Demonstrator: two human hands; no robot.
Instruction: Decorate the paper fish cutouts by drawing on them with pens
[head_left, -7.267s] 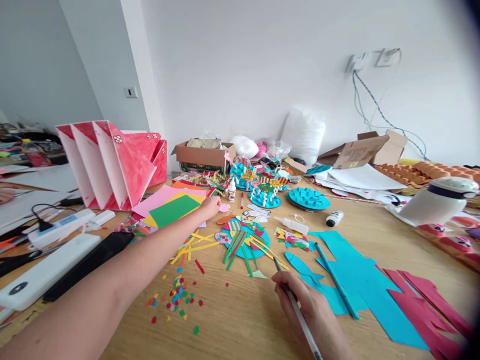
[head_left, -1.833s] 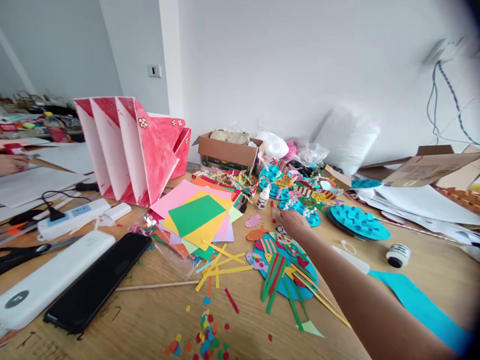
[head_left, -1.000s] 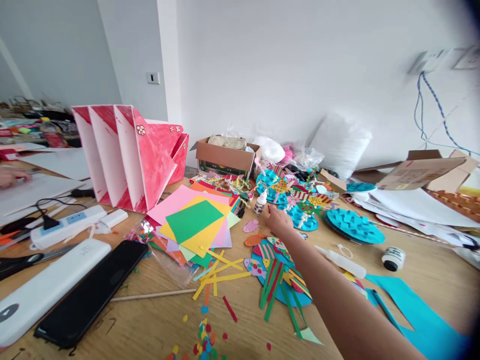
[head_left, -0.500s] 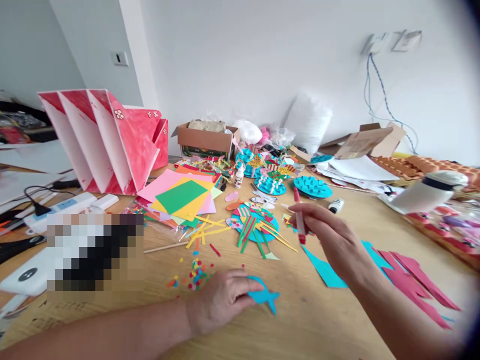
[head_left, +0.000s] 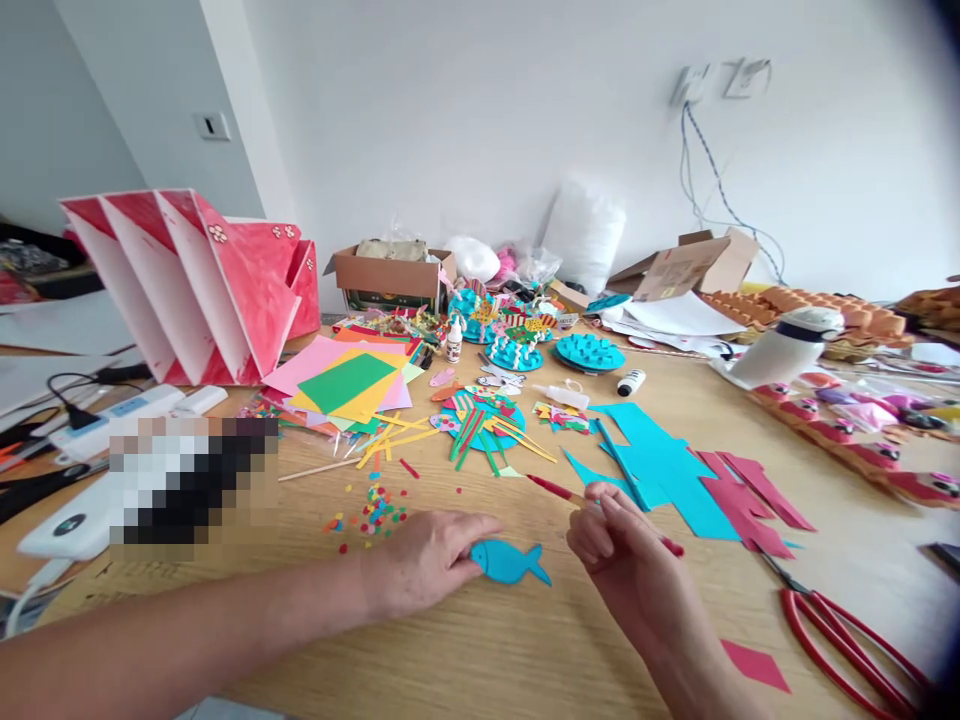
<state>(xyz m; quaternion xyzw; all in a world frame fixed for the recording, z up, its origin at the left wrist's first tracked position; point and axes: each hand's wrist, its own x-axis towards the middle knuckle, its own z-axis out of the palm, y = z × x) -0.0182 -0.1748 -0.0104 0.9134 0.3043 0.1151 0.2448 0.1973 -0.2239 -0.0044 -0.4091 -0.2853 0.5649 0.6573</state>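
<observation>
Lower now, right fingers [head_left: 594, 535] grip a red pen [head_left: 553, 489] apart from a blue fish [head_left: 506, 562], left fingers [head_left: 469, 527] pinching its edge.

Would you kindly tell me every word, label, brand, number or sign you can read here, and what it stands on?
No text is readable.
Small upright white bottle: label too small.
Black-capped white bottle: label too small.
Open cardboard box: printed front, blurred.
Tilted carton: faint print, blurred.
Blue paper fish: drawn lines, no visible lettering.
</observation>
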